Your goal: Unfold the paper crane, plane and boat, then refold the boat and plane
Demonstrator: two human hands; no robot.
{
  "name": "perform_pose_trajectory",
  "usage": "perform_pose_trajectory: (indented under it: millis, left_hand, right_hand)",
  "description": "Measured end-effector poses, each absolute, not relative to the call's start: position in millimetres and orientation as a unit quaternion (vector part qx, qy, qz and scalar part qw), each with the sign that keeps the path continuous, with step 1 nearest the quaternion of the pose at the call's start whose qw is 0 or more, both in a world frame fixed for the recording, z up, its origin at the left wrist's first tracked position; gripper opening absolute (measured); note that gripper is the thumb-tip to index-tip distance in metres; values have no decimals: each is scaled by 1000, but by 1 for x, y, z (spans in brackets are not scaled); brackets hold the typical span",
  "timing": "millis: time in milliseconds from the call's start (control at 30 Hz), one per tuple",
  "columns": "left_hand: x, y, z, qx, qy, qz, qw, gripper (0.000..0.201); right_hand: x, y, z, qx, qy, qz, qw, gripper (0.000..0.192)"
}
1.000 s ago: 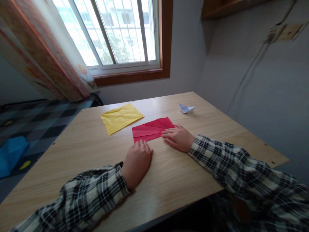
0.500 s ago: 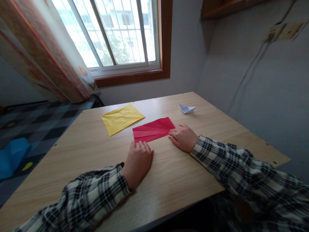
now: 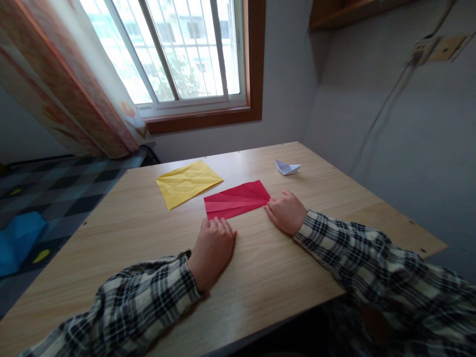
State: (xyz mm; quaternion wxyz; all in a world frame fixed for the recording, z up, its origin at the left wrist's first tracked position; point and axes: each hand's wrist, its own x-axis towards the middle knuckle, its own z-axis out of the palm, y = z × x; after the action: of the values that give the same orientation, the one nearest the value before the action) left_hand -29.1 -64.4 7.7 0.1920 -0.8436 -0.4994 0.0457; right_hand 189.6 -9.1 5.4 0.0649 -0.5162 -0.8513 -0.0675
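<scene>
A folded red paper (image 3: 236,199) lies flat on the wooden table (image 3: 148,238), a rectangle with creases. My left hand (image 3: 212,250) rests palm down, its fingertips pressing the paper's near left corner. My right hand (image 3: 285,212) sits at the paper's right end, fingers curled, tips touching the right corner. Both sleeves are plaid.
A creased yellow paper sheet (image 3: 188,182) lies behind the red one to the left. A small white paper boat (image 3: 286,167) stands at the far right of the table. The window and curtain are behind, a wall close on the right, tiled floor on the left.
My right hand has slid rightward along the red paper's near edge, from over the paper to its right corner. The left hand has stayed put.
</scene>
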Motion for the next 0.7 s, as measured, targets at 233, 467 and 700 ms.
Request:
perform_pose_trajectory:
  millis: [233, 467, 700]
  left_hand:
    - [-28, -65, 10, -839, -485, 85, 231, 43]
    - [-27, -64, 10, -840, -490, 84, 216, 42]
    - [-25, -65, 12, -833, -502, 108, 204, 42]
  right_hand:
    - [192, -7, 6, -529, -842, -93, 57, 43]
    - [194, -5, 8, -563, -819, -106, 29, 40]
    - [204, 9, 2, -566, -816, -96, 62, 33]
